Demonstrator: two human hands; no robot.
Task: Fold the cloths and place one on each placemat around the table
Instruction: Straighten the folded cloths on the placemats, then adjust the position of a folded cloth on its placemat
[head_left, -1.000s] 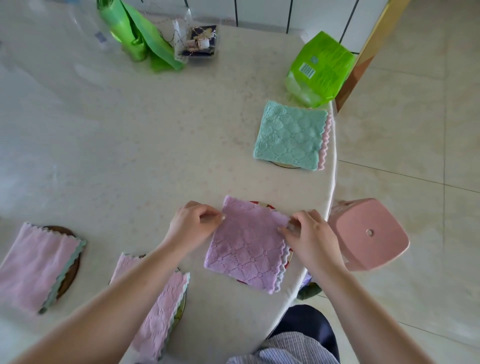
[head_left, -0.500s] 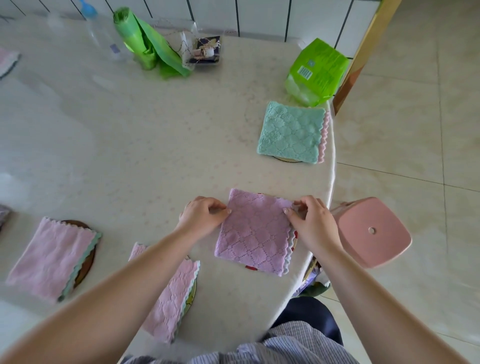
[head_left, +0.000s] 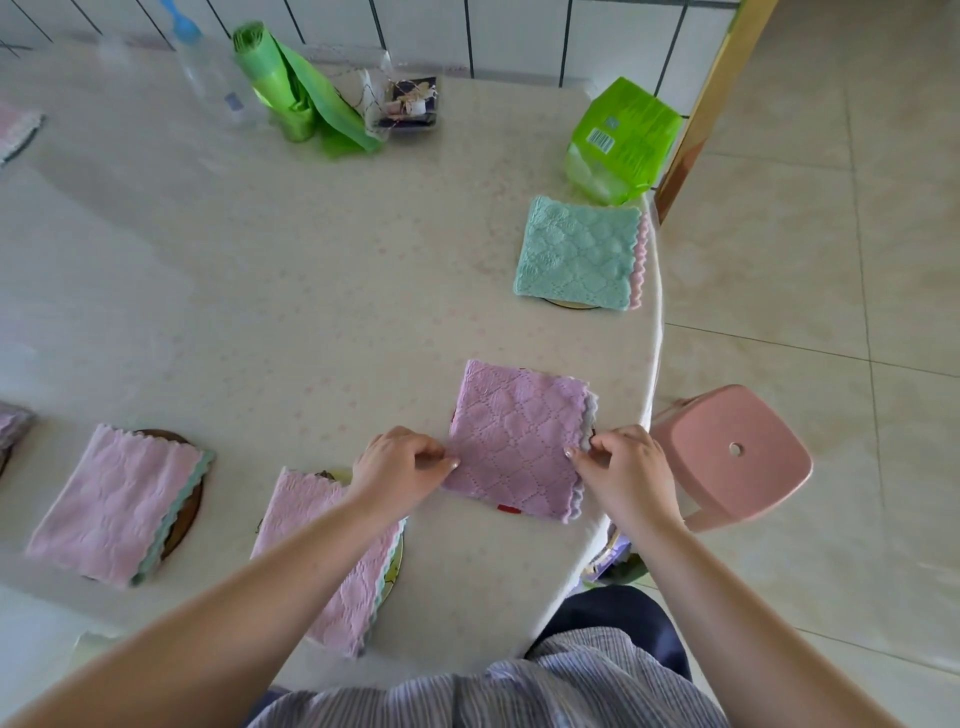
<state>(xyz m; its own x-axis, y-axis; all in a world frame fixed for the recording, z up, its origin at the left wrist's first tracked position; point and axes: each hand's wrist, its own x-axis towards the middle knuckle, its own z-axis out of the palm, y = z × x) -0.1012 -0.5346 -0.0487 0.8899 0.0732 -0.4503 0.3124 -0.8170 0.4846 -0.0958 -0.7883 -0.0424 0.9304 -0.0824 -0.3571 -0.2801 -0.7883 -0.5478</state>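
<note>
two hands at lower centre of the frame, left hand (head_left: 400, 465) and right hand (head_left: 621, 467) each pinching a side edge of a folded purple cloth (head_left: 514, 447), flat on the worktop (head_left: 291, 291), covering a placemat (head_left: 508, 508)

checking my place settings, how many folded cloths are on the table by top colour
Purple cloth, both hands pinching its side edges: 1
Teal cloth: 1
Pink cloths in full view: 2
Total: 4
Two more cloths are cut off at the left frame edge, at and; their colours are unclear.
</note>
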